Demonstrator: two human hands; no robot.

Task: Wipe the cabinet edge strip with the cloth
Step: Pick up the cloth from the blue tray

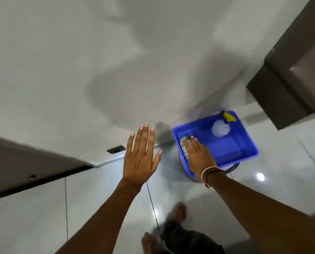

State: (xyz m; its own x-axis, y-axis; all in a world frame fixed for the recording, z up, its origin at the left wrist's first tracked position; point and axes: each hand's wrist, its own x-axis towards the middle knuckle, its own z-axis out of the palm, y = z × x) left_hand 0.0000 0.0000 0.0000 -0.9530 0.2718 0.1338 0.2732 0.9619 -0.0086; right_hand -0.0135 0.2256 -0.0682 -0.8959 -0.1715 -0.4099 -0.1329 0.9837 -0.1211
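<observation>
Now reaching right hand (198, 154), flat and not yet gripping, onto cloth (185, 143) in tub (244, 142); better pinching it firmly; left hand (140, 158) spread, empty.

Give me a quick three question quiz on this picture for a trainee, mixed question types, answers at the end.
1. True or false: the left hand is gripping the cloth.
2. Which hand reaches into the blue tub?
A. left
B. right
C. both
3. Fill in: the spray bottle has a ____ trigger head.

Key:
1. False; it is open and empty, fingers spread.
2. B; the right hand is on the patterned cloth.
3. Yellow.
</observation>
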